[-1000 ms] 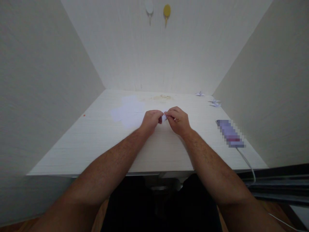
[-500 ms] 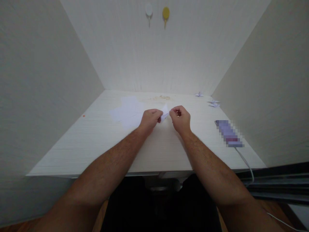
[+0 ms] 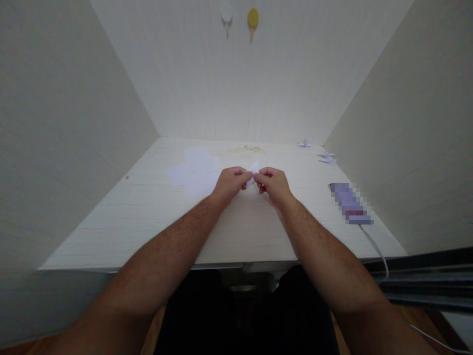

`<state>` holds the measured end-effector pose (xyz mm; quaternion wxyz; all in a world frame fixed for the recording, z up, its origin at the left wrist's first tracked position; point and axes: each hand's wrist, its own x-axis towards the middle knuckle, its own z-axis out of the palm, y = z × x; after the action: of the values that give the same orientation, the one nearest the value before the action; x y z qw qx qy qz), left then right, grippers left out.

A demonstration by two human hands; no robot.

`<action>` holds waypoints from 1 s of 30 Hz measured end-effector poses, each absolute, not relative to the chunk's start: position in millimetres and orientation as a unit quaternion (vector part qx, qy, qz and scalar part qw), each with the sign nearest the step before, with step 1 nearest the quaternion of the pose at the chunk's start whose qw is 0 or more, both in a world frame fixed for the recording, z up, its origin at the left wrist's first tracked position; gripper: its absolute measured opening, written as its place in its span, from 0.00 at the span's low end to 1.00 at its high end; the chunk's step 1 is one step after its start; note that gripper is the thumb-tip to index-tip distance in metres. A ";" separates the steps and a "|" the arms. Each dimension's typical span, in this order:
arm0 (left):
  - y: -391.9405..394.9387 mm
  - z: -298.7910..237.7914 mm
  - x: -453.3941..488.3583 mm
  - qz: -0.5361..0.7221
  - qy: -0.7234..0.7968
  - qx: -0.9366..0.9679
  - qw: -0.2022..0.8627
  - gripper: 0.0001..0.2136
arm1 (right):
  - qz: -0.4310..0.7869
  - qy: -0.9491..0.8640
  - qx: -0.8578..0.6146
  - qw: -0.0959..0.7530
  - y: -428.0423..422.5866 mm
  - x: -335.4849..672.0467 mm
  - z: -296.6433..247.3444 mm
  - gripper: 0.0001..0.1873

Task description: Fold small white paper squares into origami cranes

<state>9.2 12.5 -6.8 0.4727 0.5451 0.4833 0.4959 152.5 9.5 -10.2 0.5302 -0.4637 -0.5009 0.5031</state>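
A small folded piece of white paper (image 3: 253, 170) is pinched between my two hands above the middle of the desk. My left hand (image 3: 232, 181) grips its left side between thumb and fingers. From the other side, the thumb and fingertips of my right hand (image 3: 272, 181) close on its right edge. Both thumbs nearly meet in front of the paper, and its lower part is partly hidden by the fingers. Several loose white paper sheets (image 3: 195, 167) lie overlapping on the desk, left of my left hand.
Small folded paper cranes (image 3: 327, 158) rest by the right wall, with another paper crane (image 3: 304, 143) at the back. A blurred-out phone (image 3: 349, 203) with a white cable (image 3: 375, 245) lies at right. White and yellow hooks (image 3: 253, 17) hang on the back wall.
My right hand has moved left, from just beside the folded paper onto its right edge. The left hand keeps its grip, and the paper has tilted slightly.
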 end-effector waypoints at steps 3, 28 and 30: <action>13.5 -8.4 7.9 0.496 0.484 0.551 0.464 0.10 | 0.494 -0.516 -0.463 0.525 8.9 153.0 -10.0 0.11; 15.1 -8.6 9.3 0.494 0.482 0.451 0.566 0.05 | 0.348 -0.576 -0.480 0.562 16.5 156.4 -21.3 0.20; 15.3 -8.7 9.2 0.497 0.487 0.442 0.566 0.04 | 0.264 -0.632 -0.464 0.561 16.4 157.3 -22.7 0.18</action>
<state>9.2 15.3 -8.7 0.5664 0.4419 0.4868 0.4969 157.3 16.4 -22.7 0.5613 -0.4638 -0.6324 0.2645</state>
